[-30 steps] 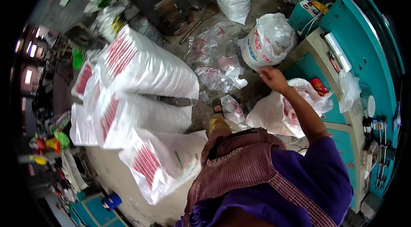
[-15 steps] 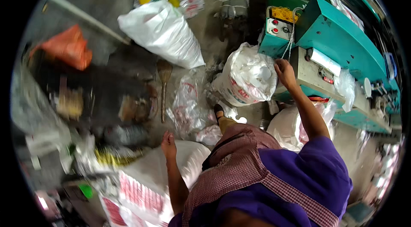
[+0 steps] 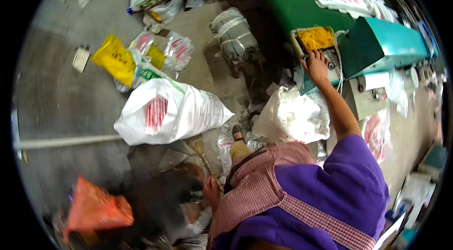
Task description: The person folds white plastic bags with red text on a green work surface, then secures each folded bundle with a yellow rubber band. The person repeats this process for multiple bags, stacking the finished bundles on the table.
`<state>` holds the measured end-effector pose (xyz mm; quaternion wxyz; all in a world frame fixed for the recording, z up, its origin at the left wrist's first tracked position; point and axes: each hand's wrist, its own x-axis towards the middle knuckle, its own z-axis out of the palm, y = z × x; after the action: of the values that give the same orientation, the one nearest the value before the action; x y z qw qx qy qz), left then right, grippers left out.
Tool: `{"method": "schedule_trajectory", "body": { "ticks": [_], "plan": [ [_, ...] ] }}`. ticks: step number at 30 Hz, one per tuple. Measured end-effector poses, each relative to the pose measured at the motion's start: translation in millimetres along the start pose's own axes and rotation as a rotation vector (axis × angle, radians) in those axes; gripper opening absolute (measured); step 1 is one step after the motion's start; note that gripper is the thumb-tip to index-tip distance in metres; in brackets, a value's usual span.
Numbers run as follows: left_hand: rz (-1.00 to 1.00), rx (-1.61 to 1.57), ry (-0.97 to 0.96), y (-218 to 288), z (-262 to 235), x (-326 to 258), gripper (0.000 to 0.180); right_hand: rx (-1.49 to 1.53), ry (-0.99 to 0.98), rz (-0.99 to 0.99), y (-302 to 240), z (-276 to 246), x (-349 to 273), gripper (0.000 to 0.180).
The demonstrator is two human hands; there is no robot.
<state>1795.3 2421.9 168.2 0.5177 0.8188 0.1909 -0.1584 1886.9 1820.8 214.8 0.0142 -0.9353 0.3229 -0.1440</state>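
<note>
Concrete floor (image 3: 61, 99) lies littered with bags. Right hand (image 3: 315, 67) rests spread beside the basket (image 3: 315, 38). Left hand's (image 3: 211, 188) grip by the broom (image 3: 200, 148) is unclear.

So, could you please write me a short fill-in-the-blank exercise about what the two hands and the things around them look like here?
1. The right hand reaches up to a small basket filled with ____ bands.
2. The full white sack on the floor bears a ____ print.
3. The left hand is low beside a ____ with straw bristles.
4. The machine beside the basket is ____ in colour.

Missing words: yellow; red; broom; teal
</note>
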Motion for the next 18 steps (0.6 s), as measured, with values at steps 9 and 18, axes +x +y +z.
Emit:
{"method": "schedule_trajectory", "body": {
  "ticks": [9,18],
  "plan": [
    [0.566,0.069,-0.424,251,76,266,0.049,-0.168,-0.17,0.131,-19,-8,6,0.056],
    [0.436,-0.044,-0.561,425,280,415,0.055,-0.132,-0.256,0.231,-28,-19,8,0.053]
  ]
}}
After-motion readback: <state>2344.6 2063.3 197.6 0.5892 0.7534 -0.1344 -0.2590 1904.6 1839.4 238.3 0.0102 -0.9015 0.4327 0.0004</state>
